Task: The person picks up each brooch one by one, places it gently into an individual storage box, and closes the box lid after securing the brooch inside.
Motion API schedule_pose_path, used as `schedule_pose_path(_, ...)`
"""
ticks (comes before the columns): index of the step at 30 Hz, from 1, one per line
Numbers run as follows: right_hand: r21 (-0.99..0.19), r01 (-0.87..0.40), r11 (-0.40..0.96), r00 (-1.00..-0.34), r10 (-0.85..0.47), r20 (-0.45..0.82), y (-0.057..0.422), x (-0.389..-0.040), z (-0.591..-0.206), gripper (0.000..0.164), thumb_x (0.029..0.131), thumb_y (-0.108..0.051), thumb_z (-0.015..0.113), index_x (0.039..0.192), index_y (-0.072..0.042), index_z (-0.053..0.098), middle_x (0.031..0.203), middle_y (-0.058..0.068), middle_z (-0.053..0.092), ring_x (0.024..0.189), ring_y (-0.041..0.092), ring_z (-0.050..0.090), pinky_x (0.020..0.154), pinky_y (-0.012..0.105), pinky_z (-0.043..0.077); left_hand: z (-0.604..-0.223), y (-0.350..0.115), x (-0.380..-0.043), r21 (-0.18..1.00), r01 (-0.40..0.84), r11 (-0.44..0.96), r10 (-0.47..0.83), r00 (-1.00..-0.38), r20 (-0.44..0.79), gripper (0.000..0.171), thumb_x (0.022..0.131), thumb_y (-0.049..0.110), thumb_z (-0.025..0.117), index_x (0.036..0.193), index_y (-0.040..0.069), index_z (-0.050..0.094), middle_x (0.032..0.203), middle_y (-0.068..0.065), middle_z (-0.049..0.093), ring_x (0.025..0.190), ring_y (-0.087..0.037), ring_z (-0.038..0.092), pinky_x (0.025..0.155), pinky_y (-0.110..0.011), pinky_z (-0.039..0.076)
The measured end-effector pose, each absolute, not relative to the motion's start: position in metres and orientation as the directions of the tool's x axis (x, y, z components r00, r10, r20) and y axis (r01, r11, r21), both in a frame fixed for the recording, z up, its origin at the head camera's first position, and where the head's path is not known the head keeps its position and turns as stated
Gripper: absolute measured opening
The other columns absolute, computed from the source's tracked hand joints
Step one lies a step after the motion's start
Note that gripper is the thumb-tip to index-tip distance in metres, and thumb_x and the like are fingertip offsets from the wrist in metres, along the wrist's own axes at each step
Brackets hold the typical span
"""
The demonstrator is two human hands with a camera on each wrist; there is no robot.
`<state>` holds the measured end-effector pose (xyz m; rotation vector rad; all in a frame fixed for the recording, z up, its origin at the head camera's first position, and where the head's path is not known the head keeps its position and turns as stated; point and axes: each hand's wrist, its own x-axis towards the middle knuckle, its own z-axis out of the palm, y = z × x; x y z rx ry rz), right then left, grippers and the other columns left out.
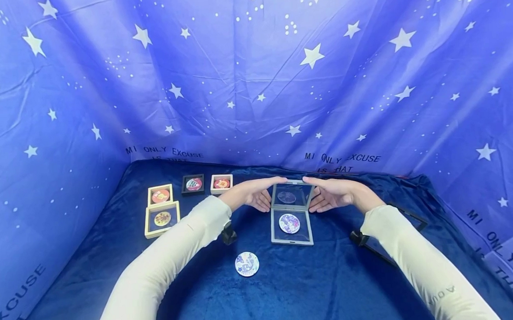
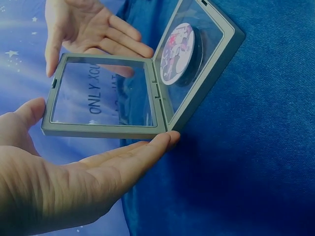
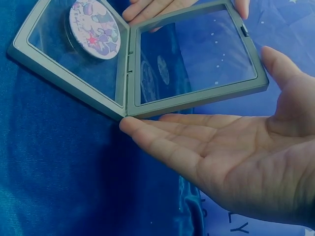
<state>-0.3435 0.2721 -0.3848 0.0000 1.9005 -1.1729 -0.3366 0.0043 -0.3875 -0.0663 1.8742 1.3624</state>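
A grey hinged display case (image 1: 292,243) with clear film panels stands opened on the blue cloth. A round purple-and-white badge (image 1: 289,223) lies on the film of its near half. The other half, the lid (image 2: 103,130), is raised at an angle. My left hand (image 1: 256,192) is at the lid's left side, its thumb at the top edge and its straight fingers reaching the hinge. At the right side my right hand (image 1: 333,193) mirrors it, with the thumb at the top edge and fingers extended near the hinge. A second round badge (image 1: 246,264) lies nearer me.
To the left are two cream-framed cases (image 1: 146,224) with badges, one overlapping the other. Behind stand a black-framed case (image 1: 193,192) and a small cream-framed case (image 1: 221,190). A larger black frame (image 1: 383,254) lies partly under my right forearm. Starry curtains (image 1: 253,74) enclose the table.
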Motion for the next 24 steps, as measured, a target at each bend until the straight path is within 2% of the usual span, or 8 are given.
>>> schedule_pose_path(9,-0.699,0.439,0.565,-0.61,-0.384,-0.693,0.2725,-0.3427,-0.3905,0.103,0.098,-0.075,0.031,0.148,0.016,0.034,0.144,0.032,0.053,0.131,0.035,0.059,0.116,0.044,0.043,-0.3926,0.004,-0.3366,0.784,-0.476,0.398,0.397,-0.681,-0.615,0.101,0.089,0.067,0.059,0.139,-0.02,0.044,0.135,-0.038,0.056,0.128,-0.045,0.058,0.112,-0.048,0.047)
schedule_pose_path(24,-0.731,0.392,0.558,-0.637,-0.409,-0.653,0.2652,-0.3435,-0.3907,0.101,0.099,-0.072,0.034,0.146,0.017,0.037,0.144,0.031,0.054,0.134,0.036,0.056,0.118,0.046,0.04,-0.3899,-0.0054,-0.3377,0.795,-0.437,0.421,0.395,-0.701,-0.594,0.099,0.088,0.066,0.061,0.14,-0.018,0.046,0.138,-0.035,0.057,0.129,-0.041,0.059,0.112,-0.046,0.047)
